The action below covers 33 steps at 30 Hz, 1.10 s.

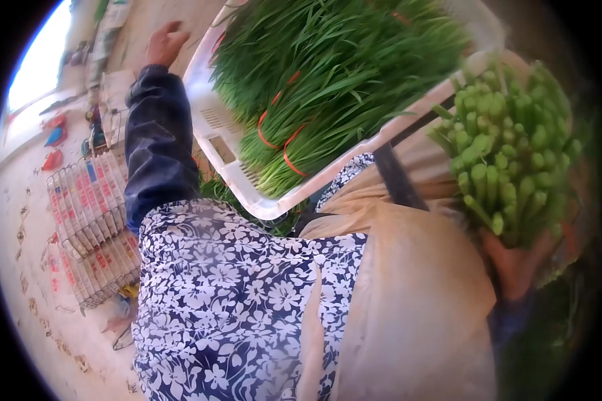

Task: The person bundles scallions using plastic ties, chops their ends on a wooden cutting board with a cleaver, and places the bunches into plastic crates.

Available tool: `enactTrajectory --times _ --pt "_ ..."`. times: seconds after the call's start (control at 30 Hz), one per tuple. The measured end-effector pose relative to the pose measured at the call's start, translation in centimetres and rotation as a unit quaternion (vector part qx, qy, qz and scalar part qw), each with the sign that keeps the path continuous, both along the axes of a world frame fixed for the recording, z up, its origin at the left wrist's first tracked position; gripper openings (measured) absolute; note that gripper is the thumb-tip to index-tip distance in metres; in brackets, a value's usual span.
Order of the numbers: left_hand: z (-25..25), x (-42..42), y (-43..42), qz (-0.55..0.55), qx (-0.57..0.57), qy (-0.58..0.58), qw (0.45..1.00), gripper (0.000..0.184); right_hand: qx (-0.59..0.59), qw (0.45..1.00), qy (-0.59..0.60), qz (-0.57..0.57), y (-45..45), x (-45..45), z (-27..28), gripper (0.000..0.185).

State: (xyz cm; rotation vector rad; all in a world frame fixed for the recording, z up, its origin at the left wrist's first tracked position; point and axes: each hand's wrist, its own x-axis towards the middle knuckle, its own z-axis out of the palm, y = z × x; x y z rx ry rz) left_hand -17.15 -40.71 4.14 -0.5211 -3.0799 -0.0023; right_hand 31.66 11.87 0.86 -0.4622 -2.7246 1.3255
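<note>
In my right hand [515,264], at the right, is a thick bunch of green stalks [502,160]. Their pale cut ends face up, and my fingers close round the lower part, partly hidden. A white plastic crate [267,208] stands in front of me, filled with long green leafy bundles [328,87] like garlic chives. Red bands [289,150] circle some of them. My left hand [167,45] is beyond the crate's left rim, apart from it. Its fingers are loosely bent and somewhat apart, with nothing visible in them.
Stacked wire-like racks or trays with red markings [90,200] stand on the pale floor [27,267] at the left. Red and blue items [55,134] lie farther back. More greenery [221,190] shows below the crate. A dark strap [398,177] crosses near my tan apron [415,281].
</note>
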Motion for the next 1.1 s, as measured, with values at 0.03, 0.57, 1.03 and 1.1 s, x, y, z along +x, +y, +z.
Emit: enactTrajectory --times 0.03,0.57,1.03,1.1 --pt "-0.3 0.3 1.7 -0.004 0.062 -0.091 0.994 0.041 0.010 1.000 0.022 -0.007 -0.3 -0.4 0.2 0.091" --pt "-15.6 22.9 -5.3 0.092 0.165 -0.406 0.894 0.069 0.119 0.990 0.073 0.036 -1.4 -2.7 1.9 0.093" --pt "-11.3 21.4 -1.8 0.101 0.165 -0.580 0.791 0.099 0.078 0.992 0.088 0.052 -1.2 -3.8 2.4 0.104" --pt "-14.7 22.4 -2.1 0.061 0.213 -0.549 0.806 0.097 0.070 0.993 0.088 0.037 -1.5 -4.1 2.8 0.103"
